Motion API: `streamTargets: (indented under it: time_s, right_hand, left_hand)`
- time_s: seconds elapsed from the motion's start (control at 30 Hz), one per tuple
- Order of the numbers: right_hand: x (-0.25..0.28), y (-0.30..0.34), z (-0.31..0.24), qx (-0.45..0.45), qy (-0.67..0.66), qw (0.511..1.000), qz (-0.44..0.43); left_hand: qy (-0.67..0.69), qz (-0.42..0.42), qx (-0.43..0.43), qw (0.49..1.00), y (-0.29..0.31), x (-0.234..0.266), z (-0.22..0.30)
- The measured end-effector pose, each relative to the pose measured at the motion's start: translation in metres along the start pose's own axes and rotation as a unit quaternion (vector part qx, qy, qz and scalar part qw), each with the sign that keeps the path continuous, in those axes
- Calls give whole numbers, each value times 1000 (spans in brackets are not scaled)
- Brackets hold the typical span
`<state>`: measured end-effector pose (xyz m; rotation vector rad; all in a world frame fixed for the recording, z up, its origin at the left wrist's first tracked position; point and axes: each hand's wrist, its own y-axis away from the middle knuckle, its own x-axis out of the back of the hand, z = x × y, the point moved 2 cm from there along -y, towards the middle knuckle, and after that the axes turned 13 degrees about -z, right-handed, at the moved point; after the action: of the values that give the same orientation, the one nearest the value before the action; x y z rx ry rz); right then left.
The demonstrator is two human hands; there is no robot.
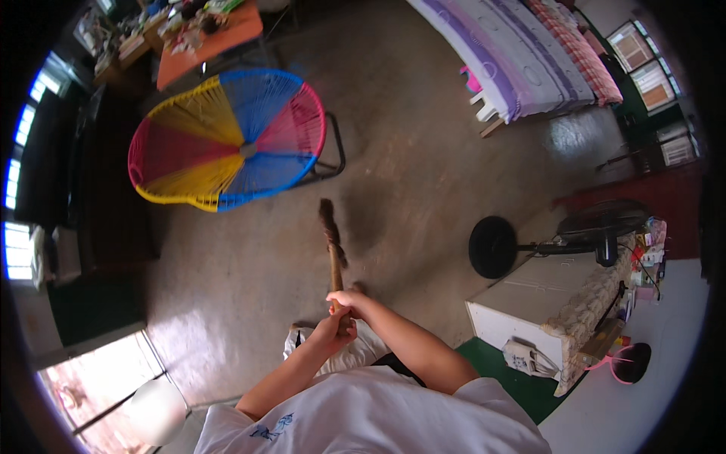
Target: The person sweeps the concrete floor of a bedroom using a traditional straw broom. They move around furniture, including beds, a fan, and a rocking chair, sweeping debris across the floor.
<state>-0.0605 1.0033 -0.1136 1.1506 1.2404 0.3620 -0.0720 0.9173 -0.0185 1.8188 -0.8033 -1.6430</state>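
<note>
A broom (335, 261) with a tan wooden handle and a dark brown, ragged head points away from my body over the bare floor. Both of my hands are wrapped round its handle. My left hand (330, 331) grips nearer my body, close to the handle's end. My right hand (349, 304) is closed on the handle just beyond it, and the two hands nearly touch. Seen from above, I cannot tell whether the broom's head touches the floor. Beneath my hands show my light trousers (355, 349).
Ahead on the left stands a round corded chair (261, 170) in yellow, blue and pink. An orange table (215, 45) holds clutter behind it. A bed (522, 68) lies far right. Close on my right are a black standing fan (493, 247) and a white cabinet (514, 303).
</note>
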Motion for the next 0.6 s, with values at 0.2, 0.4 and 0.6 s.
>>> streamTargets:
  time_s: [0.2,0.4,0.6]
  right_hand:
    - [77,65,-71,67,-64,995,34]
    - [215,40,-154,127,-77,970,191]
    - [352,-4,-240,200,70,866,453]
  left_hand:
    - [-68,-47,75,994,-63,-102,36]
    - [-120,-96,184,971,-197,-157,91]
    - [-7,-123,208,970,-319,-195,156]
